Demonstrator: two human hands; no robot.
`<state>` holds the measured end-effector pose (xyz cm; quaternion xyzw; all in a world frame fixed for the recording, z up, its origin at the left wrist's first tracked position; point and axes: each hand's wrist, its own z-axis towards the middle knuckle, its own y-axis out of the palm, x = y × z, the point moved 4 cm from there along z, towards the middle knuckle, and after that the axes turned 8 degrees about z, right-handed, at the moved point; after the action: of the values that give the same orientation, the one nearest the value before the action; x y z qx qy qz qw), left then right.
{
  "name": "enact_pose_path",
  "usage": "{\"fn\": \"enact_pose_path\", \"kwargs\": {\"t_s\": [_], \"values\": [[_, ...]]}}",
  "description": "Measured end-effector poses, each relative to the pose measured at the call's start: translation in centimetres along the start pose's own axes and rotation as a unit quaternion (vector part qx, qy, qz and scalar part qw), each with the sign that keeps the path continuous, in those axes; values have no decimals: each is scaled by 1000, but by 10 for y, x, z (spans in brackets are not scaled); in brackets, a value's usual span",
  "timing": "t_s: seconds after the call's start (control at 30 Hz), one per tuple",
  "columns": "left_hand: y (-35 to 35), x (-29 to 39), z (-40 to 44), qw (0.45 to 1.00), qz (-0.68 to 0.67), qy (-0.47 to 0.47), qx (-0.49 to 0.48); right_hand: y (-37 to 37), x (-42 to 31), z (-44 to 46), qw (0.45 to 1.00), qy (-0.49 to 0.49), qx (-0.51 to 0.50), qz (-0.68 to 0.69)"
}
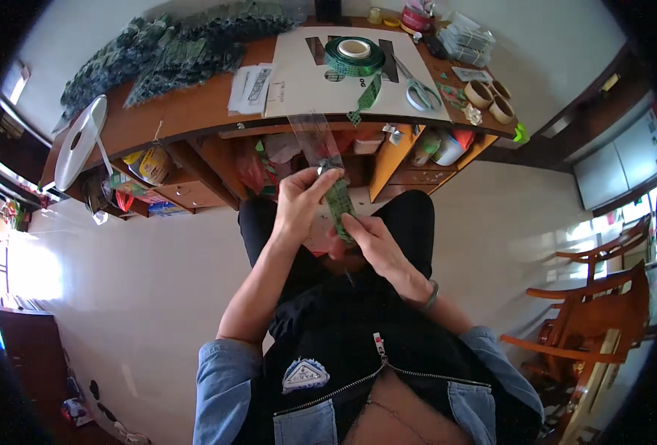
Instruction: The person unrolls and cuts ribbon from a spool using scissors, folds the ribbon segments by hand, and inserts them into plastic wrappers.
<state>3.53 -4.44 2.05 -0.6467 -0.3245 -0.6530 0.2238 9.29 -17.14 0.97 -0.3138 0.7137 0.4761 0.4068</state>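
Note:
My left hand [299, 200] is closed, thumb and fingers pinching the gathered lower end of a clear plastic sleeve [313, 137]. The sleeve stands up towards the table edge. From that pinch a green printed ribbon [338, 199] runs down over my lap. My right hand [379, 248] is closed on the ribbon's lower part, thumb on top. Something small and pinkish-red below the ribbon is blurred. On the table ahead lies a roll of green ribbon [373, 65] with its loose end [368, 96] hanging forward. Scissors [419, 95] with pale handles rest to its right.
Bundles of dark green pieces [187, 63] cover the table's left side. A white reel of ribbon [82, 144] leans at the left end. Cardboard rings [490, 100] and stacked packets [465, 43] stand on the right. Wooden chairs [592, 304] are at far right.

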Motion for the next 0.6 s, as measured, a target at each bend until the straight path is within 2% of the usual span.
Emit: {"fn": "enact_pose_path", "kwargs": {"t_s": [0.07,0.1,0.17,0.2,0.3,0.33,0.43,0.5,0.6], "values": [[5,-8,-10,999,-30,-12,0,-8,9,-4,994,-39,37,-92],[10,-19,-22,996,-59,-59,-29,-11,11,-5,987,-59,57,-138],[23,-27,-41,978,-117,-153,-86,-8,10,-10,987,-51,62,-139],[25,-25,-39,978,-119,-151,-85,-6,9,-12,988,-43,67,-136],[22,-15,-24,952,-266,-151,10,-4,15,-18,988,-37,69,-135],[21,-17,-25,951,-269,-150,9,-4,19,-20,988,-39,65,-137],[25,-29,-30,950,-225,-152,-157,-10,27,-11,984,-60,88,-141],[26,-26,-35,947,-225,-155,-172,-16,23,-3,976,-94,140,-140],[32,-24,-35,939,-225,-169,-196,-20,23,-8,973,-96,143,-155]]}}
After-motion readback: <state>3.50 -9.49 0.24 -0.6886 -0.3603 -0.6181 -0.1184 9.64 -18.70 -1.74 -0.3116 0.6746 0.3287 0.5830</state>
